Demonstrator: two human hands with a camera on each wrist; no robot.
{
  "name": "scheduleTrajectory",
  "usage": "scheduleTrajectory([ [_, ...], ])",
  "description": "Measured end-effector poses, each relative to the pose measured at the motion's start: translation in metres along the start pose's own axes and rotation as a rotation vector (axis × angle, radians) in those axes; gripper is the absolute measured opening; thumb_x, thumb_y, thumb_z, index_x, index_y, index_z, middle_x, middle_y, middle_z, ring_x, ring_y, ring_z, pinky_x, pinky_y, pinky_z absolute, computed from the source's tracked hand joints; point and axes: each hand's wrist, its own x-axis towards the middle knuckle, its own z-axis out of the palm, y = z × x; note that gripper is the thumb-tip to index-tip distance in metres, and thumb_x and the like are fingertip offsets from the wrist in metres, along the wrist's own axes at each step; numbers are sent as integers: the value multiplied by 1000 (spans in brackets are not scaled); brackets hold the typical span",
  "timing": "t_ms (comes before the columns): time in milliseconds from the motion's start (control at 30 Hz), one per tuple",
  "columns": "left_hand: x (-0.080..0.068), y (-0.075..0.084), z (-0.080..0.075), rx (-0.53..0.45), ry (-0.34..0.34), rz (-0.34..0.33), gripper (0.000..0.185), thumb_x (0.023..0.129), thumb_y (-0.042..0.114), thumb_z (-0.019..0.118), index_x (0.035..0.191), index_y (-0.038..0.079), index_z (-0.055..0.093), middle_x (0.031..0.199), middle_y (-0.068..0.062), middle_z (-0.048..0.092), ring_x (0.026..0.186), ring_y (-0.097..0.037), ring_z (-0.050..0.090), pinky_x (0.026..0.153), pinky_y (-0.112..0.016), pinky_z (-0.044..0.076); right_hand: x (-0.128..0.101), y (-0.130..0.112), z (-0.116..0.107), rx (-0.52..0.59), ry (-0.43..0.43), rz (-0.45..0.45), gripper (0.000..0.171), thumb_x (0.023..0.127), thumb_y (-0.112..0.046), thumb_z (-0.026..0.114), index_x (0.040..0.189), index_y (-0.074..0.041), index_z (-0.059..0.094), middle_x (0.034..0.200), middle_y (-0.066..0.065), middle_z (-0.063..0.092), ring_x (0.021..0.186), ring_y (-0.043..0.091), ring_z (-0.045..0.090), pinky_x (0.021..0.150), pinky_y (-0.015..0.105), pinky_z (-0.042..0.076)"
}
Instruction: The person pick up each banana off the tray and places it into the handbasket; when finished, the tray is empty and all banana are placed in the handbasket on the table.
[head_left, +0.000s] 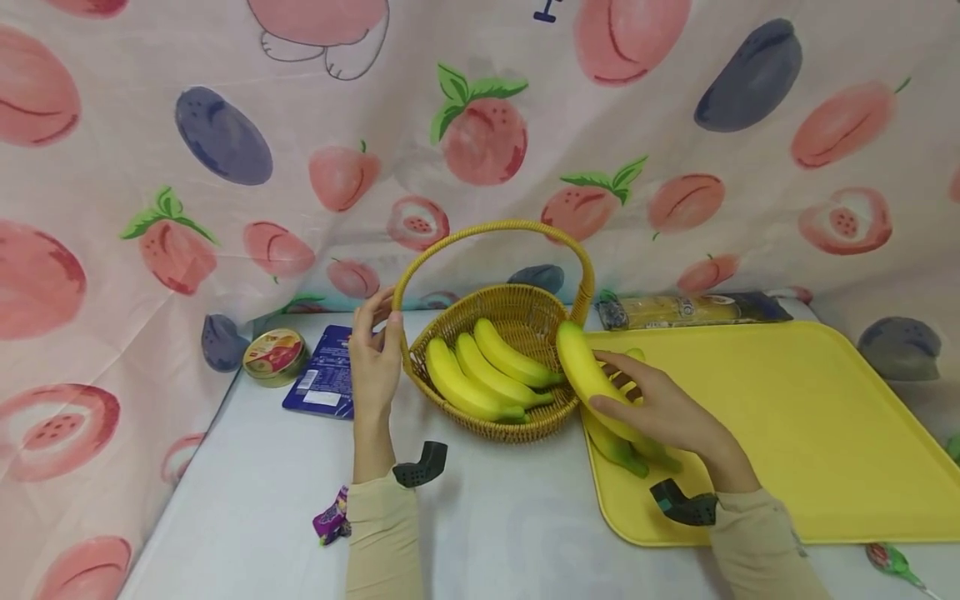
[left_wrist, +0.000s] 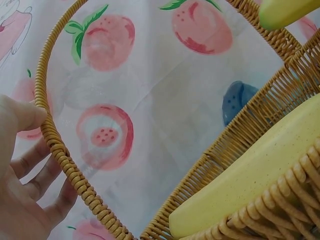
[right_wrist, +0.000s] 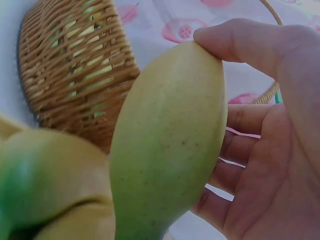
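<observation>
A wicker basket [head_left: 498, 431] with a tall arched handle [left_wrist: 52, 135] stands in the middle, holding several yellow bananas [head_left: 459, 385]. My left hand [head_left: 377, 358] grips the handle's left side between thumb and fingers. In my right hand [head_left: 670, 408] is another banana [right_wrist: 170, 125], pinched between thumb and fingers. Its upper tip overlaps the basket's right rim in the head view. Below that hand, more bananas [head_left: 611, 446] lie on the left end of a yellow tray [head_left: 795, 425], partly hidden by the hand and the held banana.
Left of the basket are a round tin [head_left: 275, 358] and a blue packet [head_left: 322, 375]. A clear pack of pasta [head_left: 686, 310] lies behind the tray. Nearer me are a purple wrapped sweet [head_left: 332, 518] and a lollipop [head_left: 888, 559]. A fruit-print cloth [head_left: 480, 50] hangs behind the table.
</observation>
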Motion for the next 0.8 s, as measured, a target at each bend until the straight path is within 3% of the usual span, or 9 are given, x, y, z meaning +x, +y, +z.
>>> scheduleTrajectory([
  [133, 0, -1, 0, 5, 1, -18, 35, 97, 9, 49, 132, 7, 52, 122, -15, 50, 114, -15, 49, 97, -35, 45, 8, -8, 1, -10, -13, -30, 66, 90, -45, 60, 144, -14, 38, 128, 7, 54, 105, 22, 54, 82, 37, 47],
  [400, 1, -3, -1, 18, 10, -20, 35, 97, 10, 50, 132, 8, 52, 123, -15, 50, 115, -15, 49, 92, -25, 46, 33, -24, -1, -41, -58, -110, 65, 91, -44, 59, 144, -14, 38, 124, 5, 57, 105, 20, 55, 80, 35, 48],
  [500, 0, -1, 0, 14, 8, -19, 35, 97, 9, 49, 132, 7, 52, 123, -16, 50, 115, -15, 49, 94, -29, 46, 44, -30, 0, -32, -92, -105, 66, 90, -46, 59, 144, -16, 38, 117, 2, 59, 102, 19, 54, 80, 35, 47],
  [633, -1, 1, 0, 11, 0, -21, 35, 98, 9, 49, 132, 7, 52, 123, -17, 49, 115, -16, 49, 96, -33, 46, 58, -38, 2, -31, -129, -109, 67, 90, -48, 58, 144, -15, 38, 120, 3, 59, 103, 18, 56, 84, 36, 48],
  [800, 0, 1, -1, 10, -2, -16, 34, 98, 9, 49, 132, 8, 53, 123, -17, 50, 115, -16, 49, 92, -23, 46, 75, -48, 6, -67, -169, -136, 66, 91, -48, 57, 144, -12, 38, 117, 4, 61, 98, 17, 58, 82, 36, 48],
])
